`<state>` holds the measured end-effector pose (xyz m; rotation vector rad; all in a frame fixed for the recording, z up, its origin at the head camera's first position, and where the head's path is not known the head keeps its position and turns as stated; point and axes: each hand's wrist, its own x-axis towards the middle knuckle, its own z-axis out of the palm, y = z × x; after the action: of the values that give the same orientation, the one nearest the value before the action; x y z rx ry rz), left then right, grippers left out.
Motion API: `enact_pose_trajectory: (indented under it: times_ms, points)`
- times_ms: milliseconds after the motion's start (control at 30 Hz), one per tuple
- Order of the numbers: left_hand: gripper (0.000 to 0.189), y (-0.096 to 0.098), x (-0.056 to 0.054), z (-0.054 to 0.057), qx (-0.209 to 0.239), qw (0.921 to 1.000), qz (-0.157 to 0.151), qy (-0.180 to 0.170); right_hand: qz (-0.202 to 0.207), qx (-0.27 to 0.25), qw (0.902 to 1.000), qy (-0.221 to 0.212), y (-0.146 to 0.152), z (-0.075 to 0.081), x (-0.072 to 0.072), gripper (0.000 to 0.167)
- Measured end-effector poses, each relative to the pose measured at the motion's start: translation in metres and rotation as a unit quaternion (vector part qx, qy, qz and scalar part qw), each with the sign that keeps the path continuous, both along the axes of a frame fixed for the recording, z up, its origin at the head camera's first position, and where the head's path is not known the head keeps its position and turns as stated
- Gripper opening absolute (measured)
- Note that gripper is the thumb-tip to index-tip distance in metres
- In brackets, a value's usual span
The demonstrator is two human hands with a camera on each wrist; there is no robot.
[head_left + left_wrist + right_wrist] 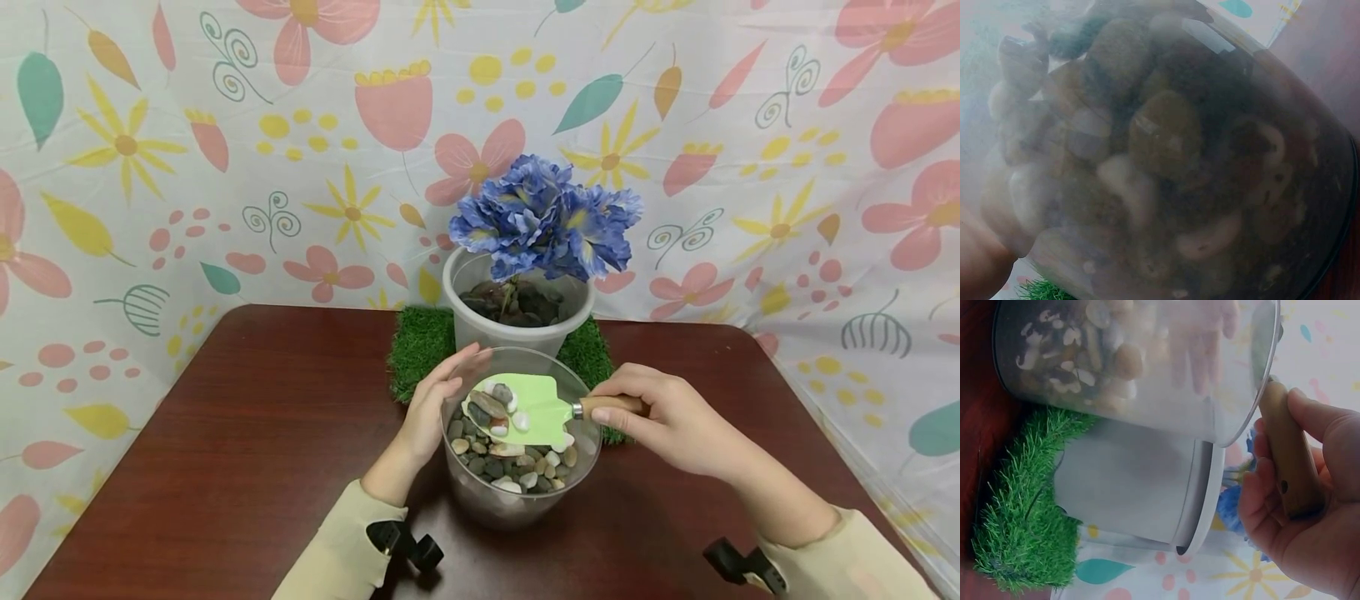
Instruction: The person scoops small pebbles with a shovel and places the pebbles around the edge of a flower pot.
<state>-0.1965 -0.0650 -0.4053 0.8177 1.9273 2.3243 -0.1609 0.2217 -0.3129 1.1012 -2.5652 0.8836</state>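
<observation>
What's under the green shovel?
Under the green shovel is the clear bucket, with grey, brown and white stones inside. Stones nearer the person show, but from above the shovel covers whatever lies straight below it.

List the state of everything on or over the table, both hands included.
Trowel: held over the clear bucket's mouth, loose stones on its blade.
Clear bucket: upright, uncovered, partly filled with mixed stones.
White pot: upright, uncovered, with dark stones inside.
Blue flowers: open, standing in the white pot.
Grass mat: flat, under the white pot.
Left hand: against the bucket's side.
Right hand: gripping the trowel's wooden handle.
</observation>
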Motion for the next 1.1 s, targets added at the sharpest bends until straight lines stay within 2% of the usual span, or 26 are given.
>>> enact_pose_trajectory:
  times_ms: [700, 933, 1100]
  points:
    - [0.054, 0.001, 0.002, 0.003, 0.002, 0.9994, 0.009, -0.035, -0.026, 0.004, 0.9996, 0.013, -0.006, 0.012, -0.010, 0.024]
    - [0.053, 0.001, 0.003, 0.004, -0.013, 0.9982, 0.031, -0.050, -0.042, 0.009, 0.9991, 0.004, -0.008, 0.014, -0.014, 0.019]
    - [0.054, 0.002, 0.003, 0.005, 0.003, 0.9983, 0.024, -0.053, -0.049, 0.011, 0.9987, 0.011, -0.009, 0.015, -0.018, 0.017]
